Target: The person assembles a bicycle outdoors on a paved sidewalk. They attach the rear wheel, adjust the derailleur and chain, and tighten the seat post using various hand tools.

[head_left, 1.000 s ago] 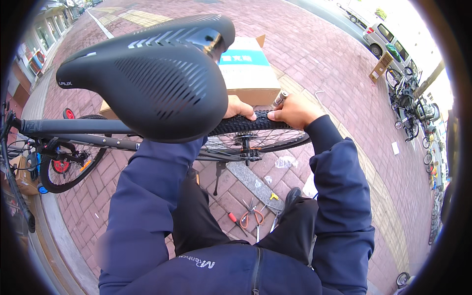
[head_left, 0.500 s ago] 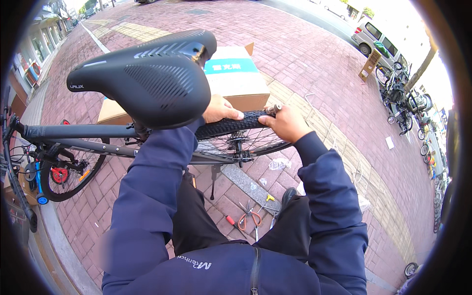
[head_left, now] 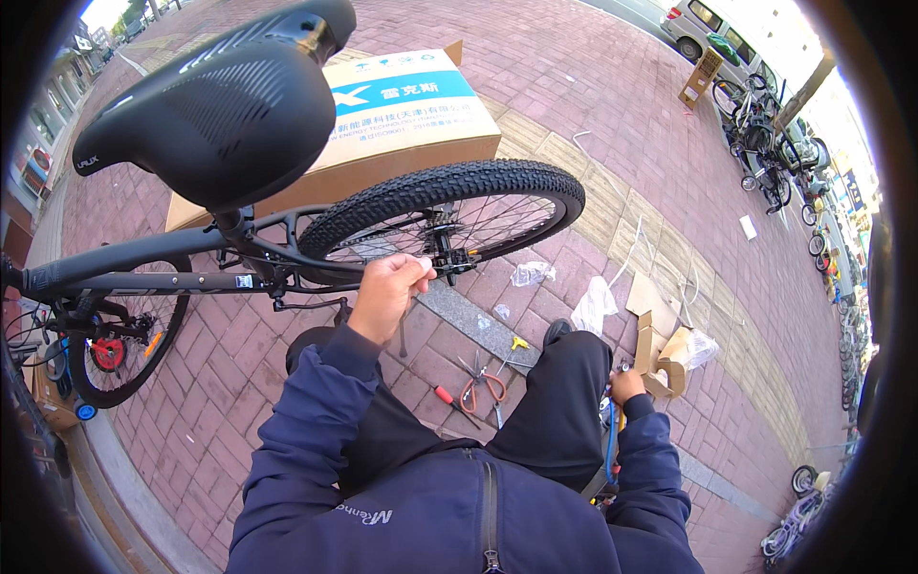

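A black bicycle (head_left: 143,258) stands across the view in front of me, its knobbly rear tyre (head_left: 459,182) on the right. My left hand (head_left: 387,292) is raised in front of the rear wheel hub (head_left: 448,251), thumb and fingers pinched together. Whether anything small sits in that pinch is hidden. Low beside my right knee, my right hand (head_left: 627,386) is closed, with a small silvery metal bit showing above it. What it grips is mostly covered. Blue and yellow tool parts (head_left: 612,426) lie just under that hand. The black saddle (head_left: 220,105) rises at the upper left.
Behind the bicycle lies a large cardboard box (head_left: 411,120). Between my feet are orange-handled pliers (head_left: 483,387), a red-handled screwdriver (head_left: 448,396) and a yellow-handled tool (head_left: 518,342). Torn cardboard (head_left: 658,344) and clear plastic (head_left: 595,306) lie at right. Parked bicycles (head_left: 765,143) stand farther off.
Both hands have left the rear tyre. My left hand came down to in front of the hub, and my right hand dropped beside my right knee. The view has shifted, showing more ground at right.
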Action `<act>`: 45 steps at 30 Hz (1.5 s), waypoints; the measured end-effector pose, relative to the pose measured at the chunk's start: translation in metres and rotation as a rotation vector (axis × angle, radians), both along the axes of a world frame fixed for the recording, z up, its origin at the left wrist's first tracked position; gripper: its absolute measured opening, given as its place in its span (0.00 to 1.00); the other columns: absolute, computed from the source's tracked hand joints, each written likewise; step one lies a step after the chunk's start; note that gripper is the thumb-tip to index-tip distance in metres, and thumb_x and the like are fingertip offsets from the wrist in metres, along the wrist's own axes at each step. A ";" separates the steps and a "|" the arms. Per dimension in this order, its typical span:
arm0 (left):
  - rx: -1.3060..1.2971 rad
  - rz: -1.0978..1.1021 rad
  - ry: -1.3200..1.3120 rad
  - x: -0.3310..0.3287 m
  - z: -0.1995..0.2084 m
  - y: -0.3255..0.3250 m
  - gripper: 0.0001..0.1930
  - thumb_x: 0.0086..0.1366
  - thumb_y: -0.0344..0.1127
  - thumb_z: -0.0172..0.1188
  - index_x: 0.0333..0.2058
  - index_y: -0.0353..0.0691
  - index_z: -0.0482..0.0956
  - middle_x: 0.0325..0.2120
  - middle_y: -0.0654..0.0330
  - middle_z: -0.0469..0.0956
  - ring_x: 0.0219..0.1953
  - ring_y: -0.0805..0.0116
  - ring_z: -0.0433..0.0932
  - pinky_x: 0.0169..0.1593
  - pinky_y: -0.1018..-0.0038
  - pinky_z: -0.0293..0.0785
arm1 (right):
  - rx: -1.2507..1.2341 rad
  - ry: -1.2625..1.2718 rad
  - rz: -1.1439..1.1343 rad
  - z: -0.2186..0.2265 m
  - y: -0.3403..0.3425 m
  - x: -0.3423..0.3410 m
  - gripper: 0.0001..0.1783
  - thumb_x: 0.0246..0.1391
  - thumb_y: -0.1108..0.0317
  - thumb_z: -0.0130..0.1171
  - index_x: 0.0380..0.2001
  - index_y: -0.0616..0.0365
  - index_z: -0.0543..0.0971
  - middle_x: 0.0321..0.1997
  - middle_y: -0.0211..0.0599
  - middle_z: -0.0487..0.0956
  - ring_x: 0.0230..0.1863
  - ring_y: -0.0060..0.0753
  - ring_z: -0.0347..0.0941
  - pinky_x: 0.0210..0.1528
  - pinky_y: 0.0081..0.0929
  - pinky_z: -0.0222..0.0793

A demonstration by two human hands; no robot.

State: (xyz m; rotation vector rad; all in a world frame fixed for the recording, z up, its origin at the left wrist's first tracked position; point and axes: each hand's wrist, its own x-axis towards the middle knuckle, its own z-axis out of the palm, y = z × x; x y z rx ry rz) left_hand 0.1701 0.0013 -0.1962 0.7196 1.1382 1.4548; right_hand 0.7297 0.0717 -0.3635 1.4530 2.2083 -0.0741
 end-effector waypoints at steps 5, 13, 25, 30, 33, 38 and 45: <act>-0.218 -0.143 -0.268 0.015 -0.042 0.014 0.06 0.71 0.32 0.57 0.41 0.37 0.80 0.30 0.67 0.75 0.24 0.85 0.65 0.23 0.86 0.59 | -0.271 0.167 -0.401 -0.112 -0.139 0.048 0.21 0.61 0.51 0.54 0.34 0.56 0.87 0.38 0.50 0.86 0.41 0.56 0.83 0.45 0.50 0.78; -0.030 0.022 -0.037 0.019 -0.030 0.015 0.07 0.69 0.32 0.59 0.39 0.35 0.83 0.29 0.65 0.79 0.27 0.81 0.72 0.28 0.81 0.66 | 0.419 0.444 -0.484 0.046 -0.033 -0.013 0.17 0.56 0.59 0.64 0.40 0.63 0.84 0.38 0.53 0.86 0.43 0.54 0.83 0.48 0.46 0.77; 0.056 -0.333 1.075 -0.112 0.087 0.107 0.21 0.63 0.47 0.64 0.43 0.33 0.87 0.40 0.52 0.86 0.42 0.61 0.83 0.51 0.69 0.75 | -0.591 2.168 -0.805 0.215 0.023 -0.468 0.22 0.62 0.51 0.67 0.48 0.54 0.75 0.43 0.33 0.76 0.42 0.28 0.74 0.42 0.34 0.74; 0.129 -0.575 0.835 -0.126 0.062 0.136 0.18 0.63 0.43 0.62 0.38 0.31 0.86 0.35 0.55 0.85 0.38 0.66 0.79 0.49 0.70 0.73 | -0.501 2.233 -0.804 0.208 0.025 -0.485 0.14 0.63 0.58 0.64 0.47 0.49 0.77 0.39 0.25 0.78 0.38 0.22 0.74 0.36 0.27 0.74; 0.158 -0.642 0.793 -0.126 0.051 0.145 0.17 0.63 0.41 0.61 0.36 0.30 0.85 0.32 0.57 0.84 0.36 0.68 0.78 0.48 0.71 0.72 | -0.461 2.352 -0.773 0.202 0.024 -0.493 0.13 0.63 0.60 0.63 0.47 0.51 0.77 0.39 0.25 0.78 0.38 0.21 0.74 0.34 0.26 0.74; 0.188 -0.678 0.798 -0.125 0.053 0.145 0.15 0.63 0.38 0.60 0.32 0.28 0.85 0.27 0.60 0.83 0.33 0.72 0.75 0.47 0.71 0.71 | -0.301 2.514 -0.712 0.199 0.025 -0.505 0.10 0.58 0.70 0.63 0.41 0.60 0.76 0.39 0.29 0.78 0.36 0.21 0.75 0.35 0.22 0.72; 0.024 -0.688 0.492 -0.113 0.067 0.134 0.14 0.62 0.37 0.59 0.29 0.29 0.84 0.25 0.57 0.83 0.32 0.72 0.77 0.43 0.71 0.72 | -0.284 2.569 -0.718 0.197 0.029 -0.512 0.10 0.55 0.78 0.60 0.42 0.61 0.76 0.38 0.29 0.79 0.35 0.21 0.75 0.36 0.22 0.71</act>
